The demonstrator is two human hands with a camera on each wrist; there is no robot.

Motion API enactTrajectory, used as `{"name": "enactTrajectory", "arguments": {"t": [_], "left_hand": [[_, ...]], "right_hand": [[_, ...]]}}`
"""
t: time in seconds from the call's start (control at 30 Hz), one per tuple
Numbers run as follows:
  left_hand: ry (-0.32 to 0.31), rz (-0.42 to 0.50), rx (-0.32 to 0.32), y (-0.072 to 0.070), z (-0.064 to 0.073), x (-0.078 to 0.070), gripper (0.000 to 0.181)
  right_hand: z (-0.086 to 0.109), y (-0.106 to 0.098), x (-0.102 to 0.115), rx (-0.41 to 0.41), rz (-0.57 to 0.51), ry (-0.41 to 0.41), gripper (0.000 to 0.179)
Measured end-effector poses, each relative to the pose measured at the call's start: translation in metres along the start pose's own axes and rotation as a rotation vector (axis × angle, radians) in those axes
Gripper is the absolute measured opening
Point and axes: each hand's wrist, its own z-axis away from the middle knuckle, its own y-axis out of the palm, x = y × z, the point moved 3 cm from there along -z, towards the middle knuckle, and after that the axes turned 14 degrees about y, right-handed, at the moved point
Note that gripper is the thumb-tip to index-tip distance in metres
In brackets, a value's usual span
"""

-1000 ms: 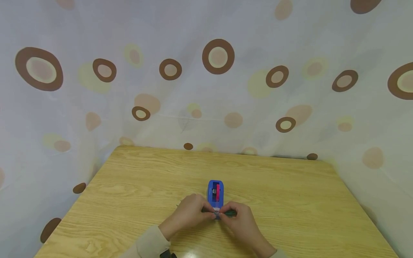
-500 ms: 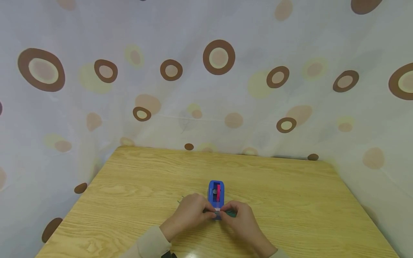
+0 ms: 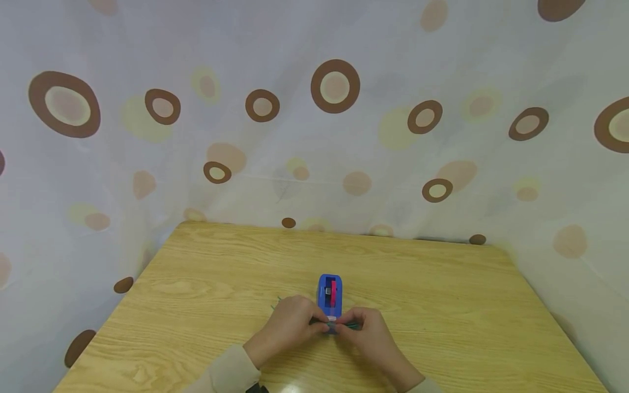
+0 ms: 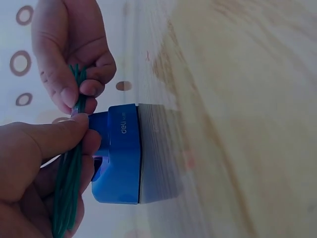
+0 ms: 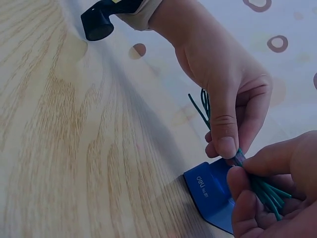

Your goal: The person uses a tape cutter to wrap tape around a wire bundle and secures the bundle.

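Observation:
A blue tape dispenser (image 4: 119, 173) with a pink reel (image 3: 333, 293) stands on the table in front of both hands. Over its near end, a bundle of thin green wires (image 4: 68, 186) lies crosswise. My left hand (image 3: 291, 326) pinches the bundle between thumb and fingers, and loose wire ends stick out beyond it in the head view. Close beside it, my right hand (image 3: 367, 333) pinches the same bundle; splayed ends reach over its fingers in the right wrist view. A strip of clear tape (image 5: 239, 158) shows on the wires between the fingertips.
The wooden table (image 3: 221, 262) extends around the dispenser. Behind it and at the sides hangs a pale cloth (image 3: 383, 207) with brown ring patterns. A black wrist camera (image 5: 98, 22) sits by the left sleeve.
Both hands stay nearly where they were at the dispenser's near end. The wire ends by each hand have shifted slightly, while the dispenser keeps its place.

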Motion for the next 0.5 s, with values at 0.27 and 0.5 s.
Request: {"name": "enactTrajectory", "arguments": {"t": [0.27,0.5], "left_hand": [[-0.068,0.121,0.024,0.0022,-0.0003,0.0030,0.007],[-0.119,0.203,0.031,0.0014,0.0001,0.0038,0.013]], "right_hand": [[0.0034,-0.0003,0.0013,-0.003,-0.043,0.026,0.005],[0.0028,0.0002,-0.0017,-0.037,0.008,-0.021,0.002]]}}
